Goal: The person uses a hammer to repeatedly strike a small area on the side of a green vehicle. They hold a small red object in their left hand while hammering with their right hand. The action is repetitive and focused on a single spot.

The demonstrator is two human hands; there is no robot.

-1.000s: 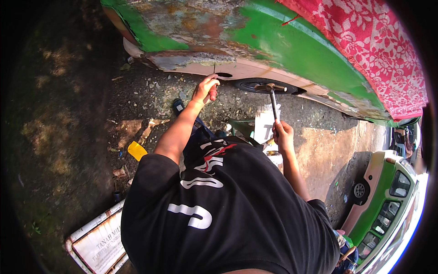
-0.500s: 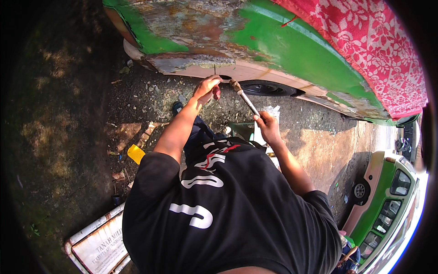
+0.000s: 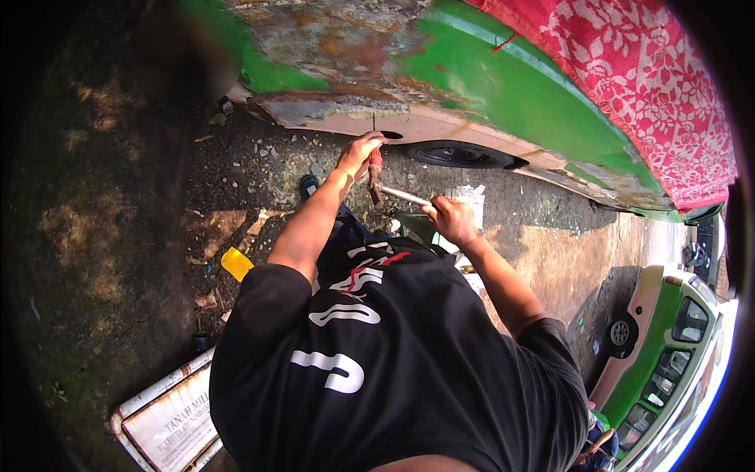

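Note:
My left hand (image 3: 361, 153) is closed around a tool with a red handle (image 3: 376, 160), held against the pale pink lower edge of a green vehicle body (image 3: 487, 75). The tool's far end is hidden, so its exact kind cannot be told. In my right hand (image 3: 454, 221), fingers wrapped round its end, is a hammer (image 3: 405, 196) with a metal shaft and a brown, worn head. That head is at the butt of the red handle, seeming to touch it. Around the panel the paint is stripped and rusty.
A dark tyre (image 3: 460, 154) sits under the vehicle, right of my hands. Red floral cloth (image 3: 629, 94) drapes over its upper part. A yellow piece (image 3: 236, 264) lies on the ground, with a rusty white sign (image 3: 177, 417) at lower left. Another green-and-white van (image 3: 661, 354) stands at right.
My right hand has swung the hammer down and left, bringing its head from beside the panel to the red handle's butt. My left hand stays nearly in place.

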